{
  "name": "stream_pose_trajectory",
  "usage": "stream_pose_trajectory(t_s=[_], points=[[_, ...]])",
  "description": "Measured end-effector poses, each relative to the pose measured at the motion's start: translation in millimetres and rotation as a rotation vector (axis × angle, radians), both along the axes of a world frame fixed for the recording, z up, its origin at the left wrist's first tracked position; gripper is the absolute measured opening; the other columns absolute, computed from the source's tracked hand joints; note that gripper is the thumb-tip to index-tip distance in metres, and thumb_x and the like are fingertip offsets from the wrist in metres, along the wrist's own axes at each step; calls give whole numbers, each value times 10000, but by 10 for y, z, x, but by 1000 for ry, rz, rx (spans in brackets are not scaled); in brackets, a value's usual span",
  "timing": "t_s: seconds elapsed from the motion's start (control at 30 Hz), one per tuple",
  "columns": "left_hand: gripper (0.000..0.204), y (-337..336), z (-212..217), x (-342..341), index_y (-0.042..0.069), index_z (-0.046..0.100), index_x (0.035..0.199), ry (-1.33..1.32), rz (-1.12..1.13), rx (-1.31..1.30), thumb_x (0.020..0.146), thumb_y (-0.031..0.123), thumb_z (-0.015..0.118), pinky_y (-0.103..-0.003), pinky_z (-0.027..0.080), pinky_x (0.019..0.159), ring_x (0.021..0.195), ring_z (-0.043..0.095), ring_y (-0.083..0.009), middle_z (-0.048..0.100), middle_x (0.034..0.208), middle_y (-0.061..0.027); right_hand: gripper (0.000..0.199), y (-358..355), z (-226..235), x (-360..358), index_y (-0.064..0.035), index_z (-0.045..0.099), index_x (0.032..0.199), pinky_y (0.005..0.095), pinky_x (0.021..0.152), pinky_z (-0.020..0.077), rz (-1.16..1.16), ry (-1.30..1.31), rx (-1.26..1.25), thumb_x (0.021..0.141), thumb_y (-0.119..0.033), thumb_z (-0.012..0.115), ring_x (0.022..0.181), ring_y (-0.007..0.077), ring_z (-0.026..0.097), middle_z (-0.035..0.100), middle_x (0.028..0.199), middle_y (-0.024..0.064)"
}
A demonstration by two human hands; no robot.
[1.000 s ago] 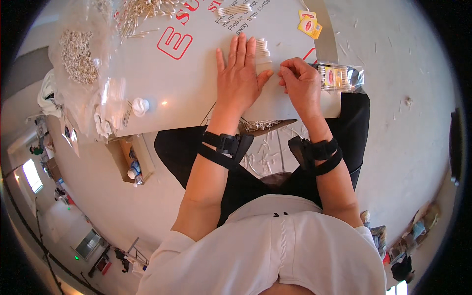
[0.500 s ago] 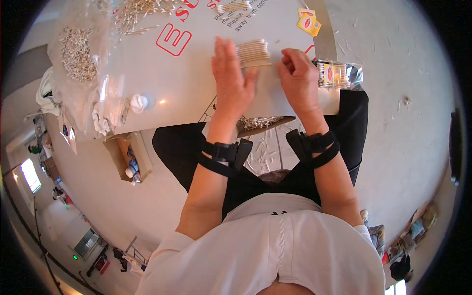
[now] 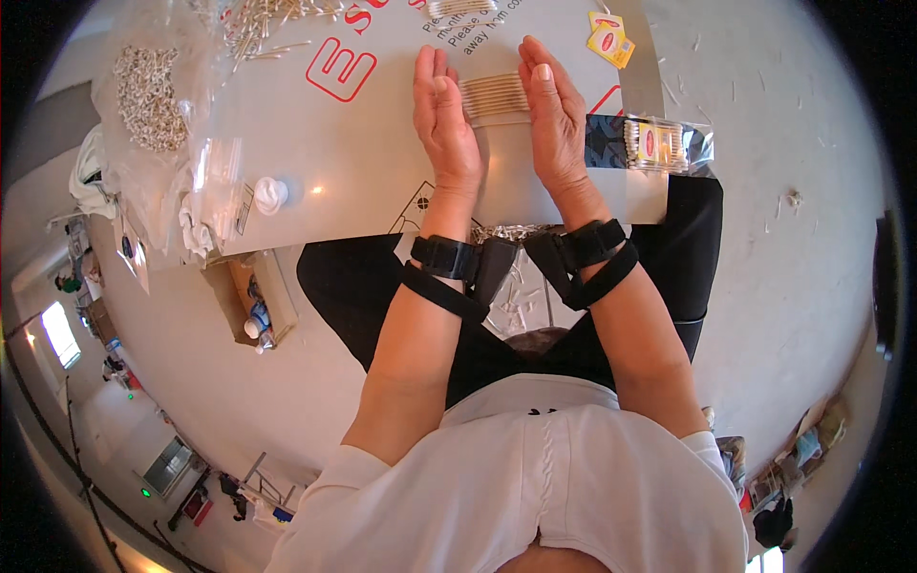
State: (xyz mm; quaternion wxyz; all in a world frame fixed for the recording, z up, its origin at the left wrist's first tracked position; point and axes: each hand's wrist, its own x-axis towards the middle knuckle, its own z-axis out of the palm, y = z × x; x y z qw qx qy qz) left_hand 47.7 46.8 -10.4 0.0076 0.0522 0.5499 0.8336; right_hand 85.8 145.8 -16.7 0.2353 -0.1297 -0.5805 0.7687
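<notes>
A: What is the biggest thing we see?

B: One smooth, flat grey worktop with red and black print.

A: What comes next?

B: One thin, wrinkly, see-through bag at the left edge. It holds a heap of cotton swabs, too many for us to count. Below the near edge, one brown cardboard box holds bottles.

A: How are our two hands?

B: Our left hand and right hand stand on their sides, palms facing, with a row of swabs between them. The fingers on each are straight and pressed together. We cannot tell if both palms touch the stick ends.

A: Anything smaller?

B: One shiny clear packet hangs over the right edge, with swabs and a yellow card inside.

A: And the row?

B: It lies flat, in from the near edge, nearer the right edge. Its thin, pale sticks sit too close to count. Two yellow cards overlap by the right edge, farther back.
</notes>
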Motion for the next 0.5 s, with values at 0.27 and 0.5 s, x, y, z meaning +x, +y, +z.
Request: stream_pose_trajectory(t_s=[0.27, 0.5], points=[[582, -317, 54, 53, 12, 310, 1471, 403, -61, -828, 950, 147, 531, -431, 242, 1157, 1430, 277, -314, 306, 1533, -177, 234, 215, 8, 210, 51, 612, 1097, 227, 815, 508, -192, -77, -95, 878, -12, 663, 891, 113, 633, 673, 995, 60], [660, -299, 106, 168, 30, 320, 1465, 616, -190, -1429, 882, 137, 609, -528, 199, 1149, 1441, 235, -356, 266, 1551, -175, 245, 388, 269, 326, -14, 662, 957, 303, 663, 520, 69, -338, 686, 721, -6, 728, 738, 193, 634, 622, 881, 96]])
